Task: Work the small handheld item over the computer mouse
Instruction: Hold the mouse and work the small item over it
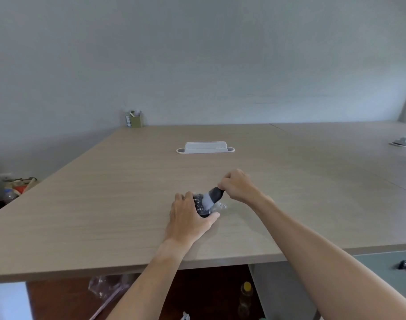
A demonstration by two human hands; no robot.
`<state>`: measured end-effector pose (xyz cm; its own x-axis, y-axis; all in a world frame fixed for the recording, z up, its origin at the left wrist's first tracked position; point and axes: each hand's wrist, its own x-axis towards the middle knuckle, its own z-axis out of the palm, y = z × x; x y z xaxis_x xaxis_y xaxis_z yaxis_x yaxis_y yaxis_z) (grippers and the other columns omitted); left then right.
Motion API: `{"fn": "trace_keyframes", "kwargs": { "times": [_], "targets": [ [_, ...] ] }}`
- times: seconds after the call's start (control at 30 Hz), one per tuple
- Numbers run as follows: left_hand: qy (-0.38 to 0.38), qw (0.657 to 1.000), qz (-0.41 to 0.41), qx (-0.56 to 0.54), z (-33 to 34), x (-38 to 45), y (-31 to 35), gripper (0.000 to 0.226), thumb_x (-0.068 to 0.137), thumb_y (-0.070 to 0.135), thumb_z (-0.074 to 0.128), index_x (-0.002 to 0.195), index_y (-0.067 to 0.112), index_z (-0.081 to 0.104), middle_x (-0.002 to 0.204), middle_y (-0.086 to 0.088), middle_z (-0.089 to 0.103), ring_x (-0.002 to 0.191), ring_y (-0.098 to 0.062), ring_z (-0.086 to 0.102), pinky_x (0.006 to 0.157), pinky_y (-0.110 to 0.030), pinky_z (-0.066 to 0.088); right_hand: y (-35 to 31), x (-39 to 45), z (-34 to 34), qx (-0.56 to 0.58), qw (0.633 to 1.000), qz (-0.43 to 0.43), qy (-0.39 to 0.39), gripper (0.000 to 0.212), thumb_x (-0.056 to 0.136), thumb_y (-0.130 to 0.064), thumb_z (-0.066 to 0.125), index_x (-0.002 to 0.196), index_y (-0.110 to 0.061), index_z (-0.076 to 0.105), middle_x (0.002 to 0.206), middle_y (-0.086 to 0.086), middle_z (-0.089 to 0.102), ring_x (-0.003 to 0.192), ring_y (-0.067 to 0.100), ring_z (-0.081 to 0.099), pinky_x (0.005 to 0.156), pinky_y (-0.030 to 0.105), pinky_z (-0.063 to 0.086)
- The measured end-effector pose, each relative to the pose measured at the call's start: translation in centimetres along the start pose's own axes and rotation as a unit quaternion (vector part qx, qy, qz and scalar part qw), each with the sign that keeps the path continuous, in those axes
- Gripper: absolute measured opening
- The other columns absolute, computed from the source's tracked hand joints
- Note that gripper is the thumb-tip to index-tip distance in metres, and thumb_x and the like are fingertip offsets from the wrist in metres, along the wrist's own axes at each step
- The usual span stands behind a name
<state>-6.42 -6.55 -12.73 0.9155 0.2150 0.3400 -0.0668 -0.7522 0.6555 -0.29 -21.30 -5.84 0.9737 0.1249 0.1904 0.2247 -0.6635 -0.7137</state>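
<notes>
Near the table's [105, 204] front edge, the left hand [189, 218] has its fingers clamped around the black computer mouse [201, 207], pinning it flat. The right hand [237, 184] has its fingers closed on the brush [212, 197] handle, pale bristles resting on the mouse. Both look light; the mouse's shell is probably slick, so hold its sides.

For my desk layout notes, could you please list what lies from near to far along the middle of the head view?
Desk's front edge → left hand → black mouse → white cable-port cover → back wall.
</notes>
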Motion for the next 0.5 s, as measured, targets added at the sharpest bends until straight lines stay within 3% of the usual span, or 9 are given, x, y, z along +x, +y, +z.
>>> {"fn": "trace_keyframes", "kwargs": {
  "times": [0.13, 0.27, 0.33, 0.4, 0.5],
  "targets": [
    [0.004, 1.000, -0.005, 0.006, 0.0, 0.1, 0.0, 0.062, 0.065, 0.059, 0.072, 0.112, 0.024, 0.052, 0.106, 0.004, 0.044, 0.110, -0.023, 0.052, 0.087, -0.037, 0.049, -0.2, 0.1, -0.6, -0.014, 0.997, -0.016, 0.079, 0.025, 0.073, -0.003, 0.052, 0.056, -0.008, 0.035, 0.058, 0.009, 0.027, 0.058, 0.021, 0.023, 0.049, 0.030, 0.017],
    [0.003, 1.000, 0.003, 0.002, 0.1, 0.1, -0.1, 0.063, 0.066, 0.059, 0.073, 0.112, 0.022, 0.052, 0.106, 0.004, 0.044, 0.110, -0.022, 0.051, 0.087, -0.034, 0.047, -0.7, -0.4, 0.1, 0.095, 0.995, 0.003, -0.040, 0.008, 0.070, -0.012, 0.058, 0.063, -0.011, 0.055, 0.063, 0.010, 0.038, 0.053, 0.021, 0.035, 0.054, 0.035, 0.030],
    [0.006, 1.000, 0.001, -0.005, 0.1, 0.0, -0.1, 0.067, 0.063, 0.060, 0.075, 0.114, 0.023, 0.053, 0.106, 0.005, 0.044, 0.109, -0.021, 0.052, 0.087, -0.034, 0.048, -0.7, -0.5, 0.4, 0.056, 0.997, 0.002, -0.057, 0.011, 0.070, -0.012, 0.057, 0.062, -0.005, 0.054, 0.064, 0.010, 0.038, 0.055, 0.021, 0.034, 0.055, 0.035, 0.029],
    [0.013, 1.000, 0.001, -0.008, 0.1, 0.0, -0.1, 0.071, 0.060, 0.061, 0.077, 0.115, 0.023, 0.054, 0.106, 0.004, 0.046, 0.107, -0.021, 0.054, 0.088, -0.034, 0.048, -0.5, -0.2, 0.5, -0.003, 1.000, -0.006, -0.017, 0.019, 0.072, -0.008, 0.054, 0.064, 0.009, 0.053, 0.063, 0.016, 0.041, 0.060, 0.021, 0.034, 0.054, 0.035, 0.029],
    [0.011, 1.000, -0.002, -0.004, -0.1, 0.3, -0.1, 0.081, 0.053, 0.066, 0.080, 0.115, 0.021, 0.056, 0.105, 0.003, 0.048, 0.105, -0.021, 0.055, 0.087, -0.035, 0.049, -0.3, 0.4, 0.1, -0.041, 0.996, -0.017, 0.071, 0.025, 0.070, -0.004, 0.051, 0.077, 0.017, 0.065, 0.075, 0.033, 0.064, 0.064, 0.022, 0.040, 0.052, 0.036, 0.037]
  ]
}}
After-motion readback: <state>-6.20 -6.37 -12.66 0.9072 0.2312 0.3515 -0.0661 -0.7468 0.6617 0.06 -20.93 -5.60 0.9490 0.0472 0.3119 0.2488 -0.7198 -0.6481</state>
